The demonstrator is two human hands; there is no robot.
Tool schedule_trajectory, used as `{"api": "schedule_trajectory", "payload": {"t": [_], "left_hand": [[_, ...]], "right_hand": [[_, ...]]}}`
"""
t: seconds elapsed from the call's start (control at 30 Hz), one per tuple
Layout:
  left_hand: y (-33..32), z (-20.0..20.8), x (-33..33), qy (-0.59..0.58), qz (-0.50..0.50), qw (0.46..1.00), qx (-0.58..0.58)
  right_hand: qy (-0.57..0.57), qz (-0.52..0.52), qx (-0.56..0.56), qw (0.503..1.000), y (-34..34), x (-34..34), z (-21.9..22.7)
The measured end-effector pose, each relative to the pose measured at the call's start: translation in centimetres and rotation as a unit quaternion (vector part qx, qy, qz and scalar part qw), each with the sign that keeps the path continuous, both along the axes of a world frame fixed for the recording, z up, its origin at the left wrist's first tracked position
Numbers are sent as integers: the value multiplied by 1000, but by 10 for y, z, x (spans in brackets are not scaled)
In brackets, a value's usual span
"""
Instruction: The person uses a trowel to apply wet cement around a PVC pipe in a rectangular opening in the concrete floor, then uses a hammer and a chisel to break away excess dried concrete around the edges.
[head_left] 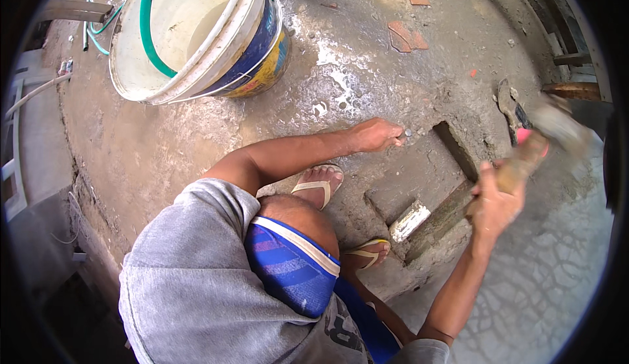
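Observation:
My left hand is closed around what looks like a chisel, whose round metal end shows beyond my fingers, close above the wet concrete floor. Most of its shaft is hidden. My right hand grips a hammer by its thick wooden handle; the raised hammer head is smeared by motion. Between my hands, a rectangular outline of grooves is cut into the concrete. A short white pipe piece lies at the near part of the cut, by my sandalled foot.
A large bucket of cloudy water stands at the far left, with a green hose hanging in. Broken reddish tile pieces lie at the back. A dark metal tool rests on the right, near wooden boards.

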State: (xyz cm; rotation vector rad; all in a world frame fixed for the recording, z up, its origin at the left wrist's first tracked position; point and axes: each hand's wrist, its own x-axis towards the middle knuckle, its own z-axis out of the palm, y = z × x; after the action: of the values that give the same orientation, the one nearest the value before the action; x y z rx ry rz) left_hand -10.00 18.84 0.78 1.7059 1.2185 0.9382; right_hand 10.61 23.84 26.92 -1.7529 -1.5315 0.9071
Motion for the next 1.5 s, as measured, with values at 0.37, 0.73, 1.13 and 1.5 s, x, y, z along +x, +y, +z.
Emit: {"api": "schedule_trajectory", "payload": {"t": [0.37, 0.73, 1.13, 1.5], "left_hand": [[4, -1, 5, -8, -15, 1000, -1], [9, -25, -18, -201, 69, 961, -178], [9, -4, -18, -10, 22, 998, -62], [21, 17, -2, 16, -79, 997, 11]], "right_hand": [[-141, 132, -50, 980, -5, 49, -72], [60, -34, -38, 997, -25, 12, -50], [138, -57, -219, 964, -62, 31, -117], [79, 3, -217, 973, -48, 23, -85]]}}
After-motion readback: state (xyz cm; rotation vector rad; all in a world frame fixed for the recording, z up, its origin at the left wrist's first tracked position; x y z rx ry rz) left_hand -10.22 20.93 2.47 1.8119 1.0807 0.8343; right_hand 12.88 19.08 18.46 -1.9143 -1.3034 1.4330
